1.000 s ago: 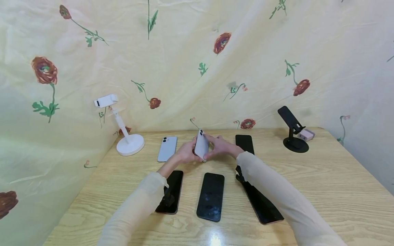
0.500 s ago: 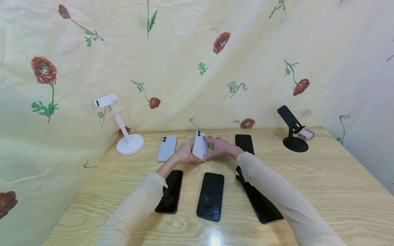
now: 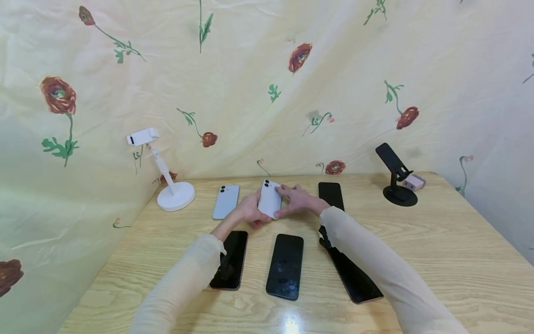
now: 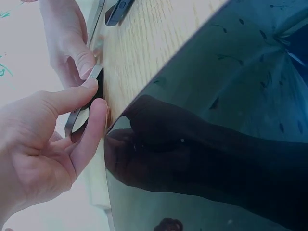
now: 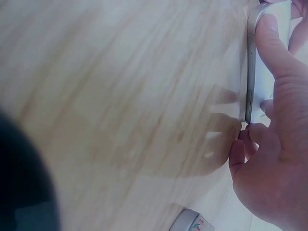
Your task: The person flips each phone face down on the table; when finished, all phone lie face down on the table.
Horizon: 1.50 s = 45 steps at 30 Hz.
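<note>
Two hands pinched one white smartphone [image 3: 269, 199] near the back middle of the tabletop [image 3: 442, 241]. On one side, the left hand [image 3: 250, 207] had its thumb and fingers around the edge. On the other side, the right hand [image 3: 299, 200] pinched it too, with the thumb low and a finger higher up. Holding a flat, smooth thing by its sides with both hands probably made it easy to turn and hard to drop. It was tilted, with its back showing, and I cannot tell if its bottom edge touched the wood.

A pale blue phone [image 3: 225, 202] lay face down just left of it. Black phones lay face up: the left front one [image 3: 238, 253], the middle one [image 3: 285, 266], the right front one [image 3: 359, 283] and the back one [image 3: 331, 194]. The gaps were likely there so each could be grabbed alone.

The tabletop was light, shiny wood with wavy lines. At the back stood a white phone stand [image 3: 177, 196] on the left and a black stand [image 3: 399, 196] on the right, with a pinkish block [image 3: 414, 182] behind it. A creamy cloth [image 3: 238, 83] with red flowers hung like a wall.
</note>
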Motion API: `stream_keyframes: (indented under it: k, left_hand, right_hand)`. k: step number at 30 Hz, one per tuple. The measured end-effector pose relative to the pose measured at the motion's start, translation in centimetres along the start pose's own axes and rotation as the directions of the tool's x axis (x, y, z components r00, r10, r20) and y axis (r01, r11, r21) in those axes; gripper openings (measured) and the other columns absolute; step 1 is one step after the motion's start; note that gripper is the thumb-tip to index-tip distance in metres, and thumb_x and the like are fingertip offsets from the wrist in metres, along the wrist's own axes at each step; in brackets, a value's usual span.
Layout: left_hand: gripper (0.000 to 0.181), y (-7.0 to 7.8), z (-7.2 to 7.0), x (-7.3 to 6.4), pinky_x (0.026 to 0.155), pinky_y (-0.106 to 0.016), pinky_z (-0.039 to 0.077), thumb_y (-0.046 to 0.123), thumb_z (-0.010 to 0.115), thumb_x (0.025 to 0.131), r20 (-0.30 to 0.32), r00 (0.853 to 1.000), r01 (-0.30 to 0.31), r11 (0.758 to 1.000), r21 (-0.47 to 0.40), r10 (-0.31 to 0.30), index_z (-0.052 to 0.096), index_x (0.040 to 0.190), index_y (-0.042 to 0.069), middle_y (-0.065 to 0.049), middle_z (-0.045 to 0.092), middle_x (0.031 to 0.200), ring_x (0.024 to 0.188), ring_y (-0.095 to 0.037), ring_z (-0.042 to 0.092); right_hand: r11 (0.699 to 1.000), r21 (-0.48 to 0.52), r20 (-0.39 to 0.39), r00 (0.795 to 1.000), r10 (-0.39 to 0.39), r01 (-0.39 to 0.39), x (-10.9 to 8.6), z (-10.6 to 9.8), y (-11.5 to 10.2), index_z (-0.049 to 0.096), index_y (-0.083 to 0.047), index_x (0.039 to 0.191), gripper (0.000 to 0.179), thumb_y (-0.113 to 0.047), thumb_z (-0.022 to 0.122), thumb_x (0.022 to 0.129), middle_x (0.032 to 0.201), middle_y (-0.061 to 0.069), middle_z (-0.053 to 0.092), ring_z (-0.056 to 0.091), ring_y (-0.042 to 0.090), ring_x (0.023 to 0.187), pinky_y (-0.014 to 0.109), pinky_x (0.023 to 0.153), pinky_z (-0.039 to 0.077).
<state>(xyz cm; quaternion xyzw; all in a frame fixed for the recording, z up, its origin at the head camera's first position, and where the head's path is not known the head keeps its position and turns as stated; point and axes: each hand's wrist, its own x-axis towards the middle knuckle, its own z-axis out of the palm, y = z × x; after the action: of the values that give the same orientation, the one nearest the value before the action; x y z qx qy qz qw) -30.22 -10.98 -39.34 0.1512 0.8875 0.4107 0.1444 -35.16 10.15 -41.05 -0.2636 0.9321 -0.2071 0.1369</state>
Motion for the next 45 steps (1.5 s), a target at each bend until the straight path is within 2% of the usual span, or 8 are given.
stream_keyframes:
  k: [8,13,19,33,41,45]
  left_hand:
    - [0.072,0.07,0.14,-0.05,0.049,-0.034,0.056,0.002,0.083,0.080,0.012,0.996,0.087,0.996,-0.005,-0.087,0.043,0.140,0.000,-0.018,0.061,0.082,0.053,-0.022,0.065]
    - [0.070,0.18,0.18,-0.03,0.048,-0.034,0.055,0.004,0.083,0.081,0.016,0.994,0.108,0.994,0.024,-0.108,0.044,0.139,0.000,-0.017,0.061,0.080,0.052,-0.022,0.064]
    - [0.061,0.09,0.23,0.02,0.048,-0.032,0.055,0.008,0.083,0.082,0.021,0.992,0.125,0.989,0.079,-0.127,0.048,0.131,0.001,-0.014,0.063,0.074,0.052,-0.020,0.063]
    - [0.060,-0.17,0.24,0.03,0.047,-0.030,0.054,0.013,0.082,0.085,0.039,0.989,0.134,0.985,0.107,-0.139,0.046,0.133,0.001,-0.013,0.064,0.070,0.051,-0.018,0.062]
    - [0.041,-0.36,0.18,0.21,0.047,-0.028,0.052,0.015,0.080,0.087,0.055,0.987,0.145,0.982,0.123,-0.153,0.052,0.113,0.001,-0.011,0.063,0.066,0.049,-0.017,0.061]
    - [0.037,-0.47,0.23,0.15,0.047,-0.028,0.052,0.016,0.080,0.088,0.063,0.986,0.143,0.979,0.148,-0.153,0.053,0.110,0.001,-0.012,0.064,0.066,0.049,-0.018,0.061]
  right_hand:
    - [1.000,-0.008,0.019,1.000,0.016,-0.016,0.08,0.01,-0.04,0.026,-0.015,0.160,0.101,-0.059,0.075,0.082,0.165,0.015,0.015,0.022,0.043,0.137,0.061,0.108,0.028]
    - [0.999,-0.017,0.034,0.999,0.030,-0.029,0.26,-0.08,-0.01,0.025,-0.017,0.160,0.102,-0.060,0.074,0.082,0.165,0.013,0.014,0.022,0.042,0.138,0.060,0.108,0.028]
    - [0.999,-0.035,0.050,0.998,0.035,-0.033,0.33,-0.25,-0.09,0.027,-0.017,0.160,0.101,-0.060,0.075,0.082,0.165,0.013,0.013,0.021,0.042,0.138,0.062,0.108,0.028]
    - [0.998,-0.022,0.075,0.996,0.056,-0.054,0.16,-0.61,-0.45,0.026,-0.019,0.160,0.101,-0.058,0.076,0.082,0.166,0.010,0.010,0.019,0.039,0.140,0.061,0.109,0.026]
    - [0.998,-0.026,0.088,0.995,0.054,-0.052,0.20,-0.84,-0.28,0.025,-0.019,0.160,0.102,-0.058,0.076,0.081,0.166,0.011,0.009,0.017,0.040,0.141,0.064,0.109,0.024]
    - [0.999,-0.023,0.082,0.995,0.049,-0.048,0.24,-0.67,-0.18,0.027,-0.018,0.160,0.102,-0.059,0.077,0.081,0.166,0.012,0.011,0.017,0.042,0.142,0.064,0.109,0.024]
